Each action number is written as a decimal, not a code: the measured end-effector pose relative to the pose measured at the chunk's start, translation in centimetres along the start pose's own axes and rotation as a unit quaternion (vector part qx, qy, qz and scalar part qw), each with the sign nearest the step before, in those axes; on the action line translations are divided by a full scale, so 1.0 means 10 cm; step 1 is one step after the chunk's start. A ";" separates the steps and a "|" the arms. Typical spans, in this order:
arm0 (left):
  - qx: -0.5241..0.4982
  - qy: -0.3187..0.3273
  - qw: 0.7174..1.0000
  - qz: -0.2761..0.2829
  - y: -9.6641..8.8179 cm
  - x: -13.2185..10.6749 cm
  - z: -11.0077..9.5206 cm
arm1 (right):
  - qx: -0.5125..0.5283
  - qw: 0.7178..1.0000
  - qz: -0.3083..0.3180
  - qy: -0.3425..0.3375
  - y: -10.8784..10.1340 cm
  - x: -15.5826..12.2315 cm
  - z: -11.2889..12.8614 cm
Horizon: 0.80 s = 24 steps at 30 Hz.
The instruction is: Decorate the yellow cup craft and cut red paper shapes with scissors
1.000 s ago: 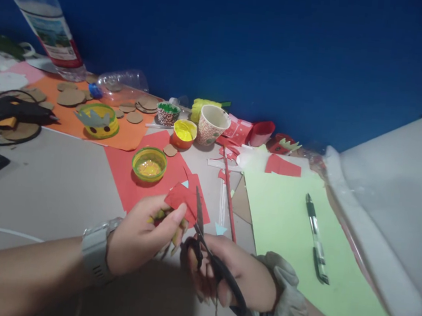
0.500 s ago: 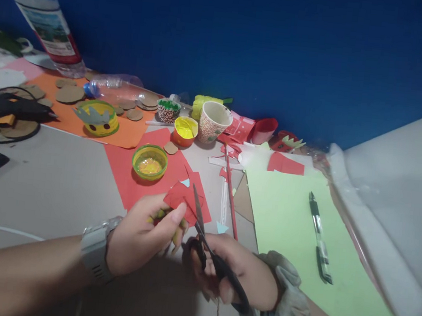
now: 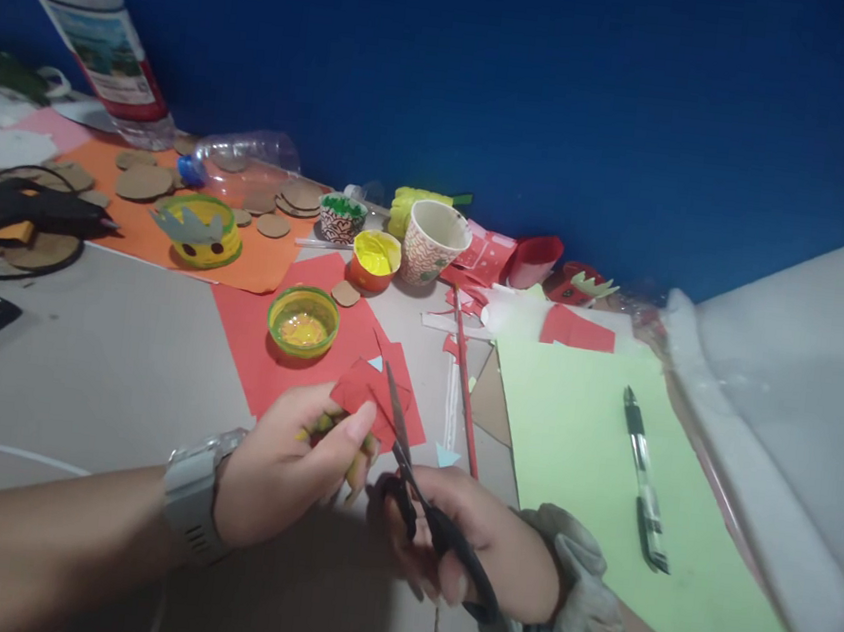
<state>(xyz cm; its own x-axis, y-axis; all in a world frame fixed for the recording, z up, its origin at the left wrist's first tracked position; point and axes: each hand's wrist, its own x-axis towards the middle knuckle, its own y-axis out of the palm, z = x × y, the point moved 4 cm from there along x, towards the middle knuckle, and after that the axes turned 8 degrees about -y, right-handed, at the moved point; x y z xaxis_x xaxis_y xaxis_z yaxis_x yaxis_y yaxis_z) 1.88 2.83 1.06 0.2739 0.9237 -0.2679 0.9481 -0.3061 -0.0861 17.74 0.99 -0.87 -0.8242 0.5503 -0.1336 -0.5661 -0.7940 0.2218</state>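
Blue wall (image 3: 492, 82) fills the background behind a grey table (image 3: 131, 356), where a tall labelled bottle (image 3: 103, 51) leans at far left in the view, above a black cabled tool (image 3: 26, 209). Next comes an orange sheet (image 3: 262, 264) bearing cardboard discs (image 3: 143, 182) and a yellow cup (image 3: 207, 243) with a grey paper crown. Nearer, the left hand (image 3: 290, 463), a watch (image 3: 196, 493) on its wrist, pinches a small red paper piece (image 3: 358, 390) under its thumb; something yellow-green shows among the curled fingers, though what it is cannot be told. Matte and flat red, with angular edges, the piece juts past the thumb tip toward the right, in front of a green-rimmed bowl (image 3: 301, 347) on a red sheet (image 3: 246, 338). One blade of the black-handled scissors (image 3: 406, 465) crosses the piece's right side in view; the right hand (image 3: 475, 533) grips their handles, fingers bent around the loops. Farther right, a pen (image 3: 646, 480) lies on a pale green sheet (image 3: 566, 452)
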 end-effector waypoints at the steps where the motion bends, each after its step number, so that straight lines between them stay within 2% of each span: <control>1: -0.004 -0.001 1.000 0.001 0.00 0.00 0.00 | -0.002 1.000 0.001 -0.001 0.00 0.00 0.00; 11: -0.007 0.004 1.000 0.000 -0.01 -0.02 0.01 | 0.000 1.000 -0.001 0.016 0.00 0.01 0.03; 24: -0.015 0.005 1.000 0.003 0.00 0.00 -0.02 | 0.024 1.000 -0.013 0.002 0.01 0.00 -0.02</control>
<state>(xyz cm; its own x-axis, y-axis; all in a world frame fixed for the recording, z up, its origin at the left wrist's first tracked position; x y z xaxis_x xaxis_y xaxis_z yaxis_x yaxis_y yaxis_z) 1.89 2.83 1.23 0.2807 0.9241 -0.2594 0.9510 -0.3043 -0.0550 17.71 0.87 -1.00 -0.8088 0.5704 -0.1432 -0.5867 -0.7656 0.2640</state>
